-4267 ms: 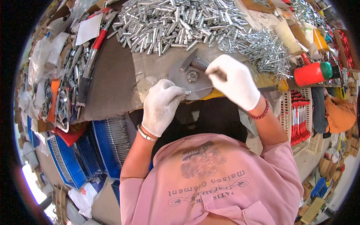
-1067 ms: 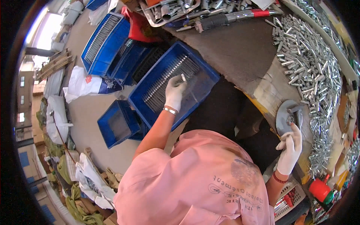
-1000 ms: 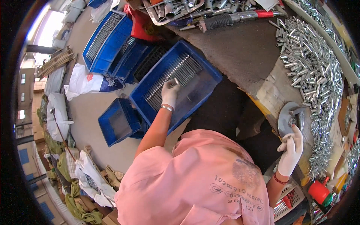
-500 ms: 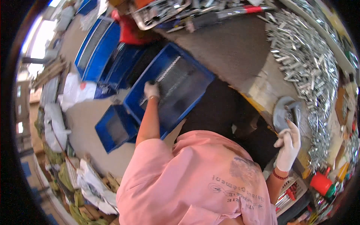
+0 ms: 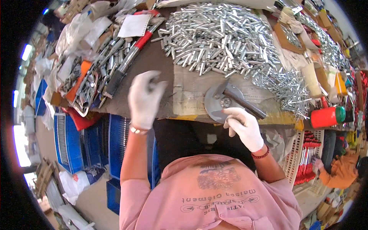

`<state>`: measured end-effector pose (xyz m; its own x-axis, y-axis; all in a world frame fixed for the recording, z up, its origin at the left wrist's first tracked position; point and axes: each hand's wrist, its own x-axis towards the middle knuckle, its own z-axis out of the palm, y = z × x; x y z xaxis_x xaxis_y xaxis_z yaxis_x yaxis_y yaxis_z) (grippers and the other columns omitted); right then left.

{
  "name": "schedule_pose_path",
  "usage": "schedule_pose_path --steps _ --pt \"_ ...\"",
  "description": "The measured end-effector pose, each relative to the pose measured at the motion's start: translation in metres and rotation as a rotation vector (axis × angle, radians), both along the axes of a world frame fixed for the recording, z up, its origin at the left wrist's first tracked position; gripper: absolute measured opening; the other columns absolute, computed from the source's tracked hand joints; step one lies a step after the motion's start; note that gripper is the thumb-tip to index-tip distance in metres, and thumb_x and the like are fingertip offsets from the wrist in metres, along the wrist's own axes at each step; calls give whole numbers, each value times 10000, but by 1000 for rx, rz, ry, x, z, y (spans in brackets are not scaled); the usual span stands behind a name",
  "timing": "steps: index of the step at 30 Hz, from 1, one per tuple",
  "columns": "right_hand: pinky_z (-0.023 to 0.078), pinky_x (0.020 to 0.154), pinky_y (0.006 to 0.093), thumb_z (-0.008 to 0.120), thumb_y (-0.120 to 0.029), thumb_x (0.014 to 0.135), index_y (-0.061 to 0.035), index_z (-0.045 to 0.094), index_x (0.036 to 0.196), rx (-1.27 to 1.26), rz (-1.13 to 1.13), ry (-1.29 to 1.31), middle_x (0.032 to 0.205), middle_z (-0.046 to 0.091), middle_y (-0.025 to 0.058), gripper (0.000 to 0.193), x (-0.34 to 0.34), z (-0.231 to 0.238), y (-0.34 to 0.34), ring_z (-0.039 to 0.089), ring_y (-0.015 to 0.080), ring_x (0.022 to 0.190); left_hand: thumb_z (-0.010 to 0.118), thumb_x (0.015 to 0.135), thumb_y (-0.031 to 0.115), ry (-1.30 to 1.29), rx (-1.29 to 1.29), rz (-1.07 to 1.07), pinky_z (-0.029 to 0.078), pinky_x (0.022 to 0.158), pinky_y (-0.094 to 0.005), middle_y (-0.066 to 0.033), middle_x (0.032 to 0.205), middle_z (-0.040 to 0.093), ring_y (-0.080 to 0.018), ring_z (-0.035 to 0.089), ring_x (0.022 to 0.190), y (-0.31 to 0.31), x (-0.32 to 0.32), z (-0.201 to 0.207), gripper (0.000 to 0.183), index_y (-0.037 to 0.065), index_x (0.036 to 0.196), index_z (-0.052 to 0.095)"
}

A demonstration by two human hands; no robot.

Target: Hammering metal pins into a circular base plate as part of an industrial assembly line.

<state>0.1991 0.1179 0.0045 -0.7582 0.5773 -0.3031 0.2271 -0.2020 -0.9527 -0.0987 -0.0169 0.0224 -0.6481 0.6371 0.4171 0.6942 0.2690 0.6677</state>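
My left hand (image 5: 145, 100), in a white glove, is raised over the dark left part of the bench. Its fingers are curved and apart, with nothing visible between them. At the bench's front edge, my right hand (image 5: 245, 129), also gloved, has its index finger reaching to the rim of a round metal plate (image 5: 211, 102). The other fingers are loosely bent, and I see nothing held there. A hammer (image 5: 245, 102) lies across the plate, its dark handle slanting toward the right hand. Beyond it spreads a large pile of short silvery metal tubes (image 5: 226, 42).
Thinner metal pins (image 5: 285, 92) are heaped at the right, near a red-and-green container (image 5: 327, 117). Metal tools and bars (image 5: 111, 65) crowd the left. Below the bench stand a blue bin (image 5: 117, 138) and a crate of red-handled items (image 5: 308, 157). Another person in orange (image 5: 341, 170) is at far right.
My left hand has come up out of the blue bin to above the bench. The view has swung toward the bench. My right hand stays beside the plate, its index finger now at the rim.
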Motion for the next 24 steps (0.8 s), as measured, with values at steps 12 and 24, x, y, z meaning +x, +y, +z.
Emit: schedule_pose_path --steps 12,24 --pt "547 663 256 591 -52 1069 -28 707 1333 152 57 31 923 748 54 289 7 -7 -2 647 78 688 799 844 96 372 -146 -223 582 915 -468 -145 1140 720 -367 703 1095 148 13 -43 430 120 1260 694" --pt "592 776 369 789 -23 887 -69 763 1040 983 -474 92 967 753 101 162 73 0 11 748 269 872 751 905 38 332 -51 -275 541 920 -425 -159 1090 741 -326 710 1011 126 3 -38 380 30 1282 705"
